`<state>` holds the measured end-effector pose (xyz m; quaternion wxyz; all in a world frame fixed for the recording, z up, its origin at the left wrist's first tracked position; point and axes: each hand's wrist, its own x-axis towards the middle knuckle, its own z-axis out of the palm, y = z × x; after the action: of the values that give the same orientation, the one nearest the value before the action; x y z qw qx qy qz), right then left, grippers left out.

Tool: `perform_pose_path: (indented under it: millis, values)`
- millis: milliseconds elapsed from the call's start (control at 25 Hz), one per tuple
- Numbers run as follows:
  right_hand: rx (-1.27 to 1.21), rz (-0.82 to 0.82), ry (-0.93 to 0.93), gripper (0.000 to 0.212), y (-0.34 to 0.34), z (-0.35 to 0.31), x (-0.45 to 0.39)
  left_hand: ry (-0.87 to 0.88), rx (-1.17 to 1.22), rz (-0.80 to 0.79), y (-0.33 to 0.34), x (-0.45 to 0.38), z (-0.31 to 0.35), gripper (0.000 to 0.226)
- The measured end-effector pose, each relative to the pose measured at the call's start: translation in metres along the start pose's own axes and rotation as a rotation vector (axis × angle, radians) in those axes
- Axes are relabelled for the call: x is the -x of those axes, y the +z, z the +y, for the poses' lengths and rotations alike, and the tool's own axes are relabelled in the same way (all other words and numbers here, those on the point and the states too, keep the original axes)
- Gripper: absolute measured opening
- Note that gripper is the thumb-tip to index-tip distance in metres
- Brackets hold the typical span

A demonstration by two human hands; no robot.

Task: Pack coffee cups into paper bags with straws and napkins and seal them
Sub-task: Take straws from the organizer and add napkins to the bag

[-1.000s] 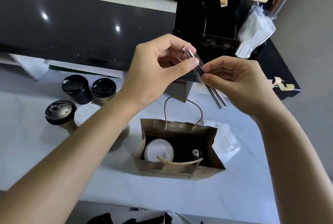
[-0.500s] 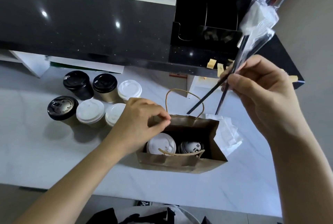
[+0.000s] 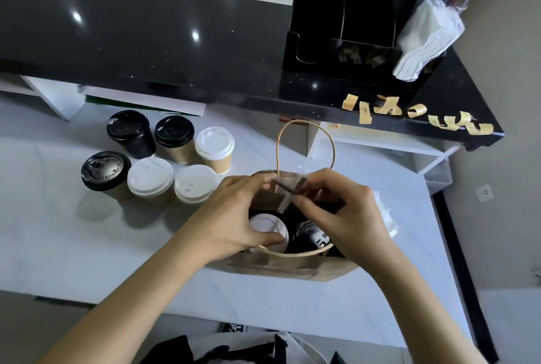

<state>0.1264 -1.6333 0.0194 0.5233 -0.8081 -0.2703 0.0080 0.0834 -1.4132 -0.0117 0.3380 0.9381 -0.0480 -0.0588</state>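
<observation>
- The paper bag [image 3: 281, 264] stands open in the lower middle of the frame on the white table [image 3: 58, 246].
- Two cups are already inside it: one with a white lid [image 3: 268, 227] and one with a black lid [image 3: 311, 236].
- Both hands are over the bag's mouth. The right hand [image 3: 345, 214] pinches the wrapped straws [image 3: 288, 192] and looks to be poking them down into the bag.
- The left hand [image 3: 234, 217] has curled fingers up by the straws and the bag's far edge, with its thumb by the white lid. I cannot tell just what it holds.
- Six more cups [image 3: 164, 158] wait at the middle left, three with black lids and three with white lids. I think they still need bags.
- White napkins [image 3: 386, 217] peek out from behind the right hand, beside the bag and not in it.
- Strips of tape [image 3: 415, 114] hang on the black counter edge at the upper right. The bag is not sealed yet.
- So I think the job is just started: napkins and sealing are left for this bag.
</observation>
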Motion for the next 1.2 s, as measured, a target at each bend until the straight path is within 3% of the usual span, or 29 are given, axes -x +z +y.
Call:
perform_pose_path:
  millis: [160,360,520,920,1080,1200]
  values:
    - [0.437,-0.091,-0.045,0.019,0.004,0.018,-0.007,-0.016,0.064,0.006,0.003,0.002,-0.001,0.106]
    - [0.908,-0.389,0.034,0.02,0.028,0.02,-0.028,0.002,0.09,0.019,0.004,0.002,-0.002,0.112]
    - [1.077,-0.564,0.048,0.024,0.042,0.02,-0.04,0.016,0.042,0.028,0.006,0.003,-0.004,0.115]
    - [0.907,-0.63,0.13,0.028,0.034,0.035,-0.03,-0.007,0.046,0.053,0.002,0.006,-0.002,0.115]
    - [0.665,-0.437,0.093,0.023,0.017,0.018,-0.023,-0.008,0.049,0.048,0.0,0.006,0.0,0.11]
    - [0.423,-0.22,0.054,0.014,-0.006,0.008,-0.011,-0.005,0.028,0.088,0.002,0.005,0.0,0.092]
